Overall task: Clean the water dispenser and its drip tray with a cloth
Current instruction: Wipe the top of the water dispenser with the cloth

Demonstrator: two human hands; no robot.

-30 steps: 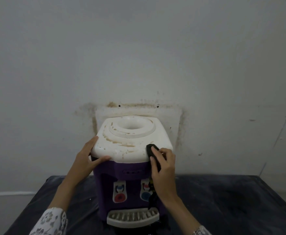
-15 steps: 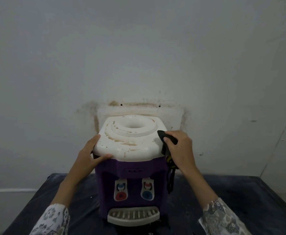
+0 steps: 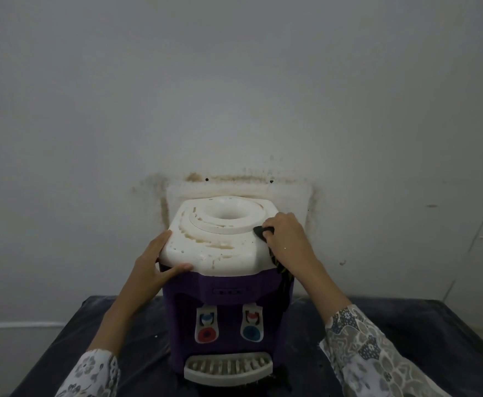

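A small water dispenser [image 3: 223,305] with a purple body and a stained white top [image 3: 214,247] stands on a dark table. Its white slatted drip tray [image 3: 228,369] juts out at the bottom front, below a red and a blue tap. My left hand [image 3: 156,266] grips the top's front left corner, thumb on the front edge. My right hand [image 3: 287,239] presses a dark cloth [image 3: 263,232] against the top's right rear edge; the cloth's tail hangs down the dispenser's right side.
The dark, dusty table top [image 3: 392,325] spreads to both sides of the dispenser. Close behind it is a grey wall [image 3: 234,96] with a brown-stained square patch [image 3: 292,193]. A wall corner line runs at the far right.
My right hand slid the cloth from the top's front right corner along the right edge toward the back. The left hand kept its grip on the front left corner.
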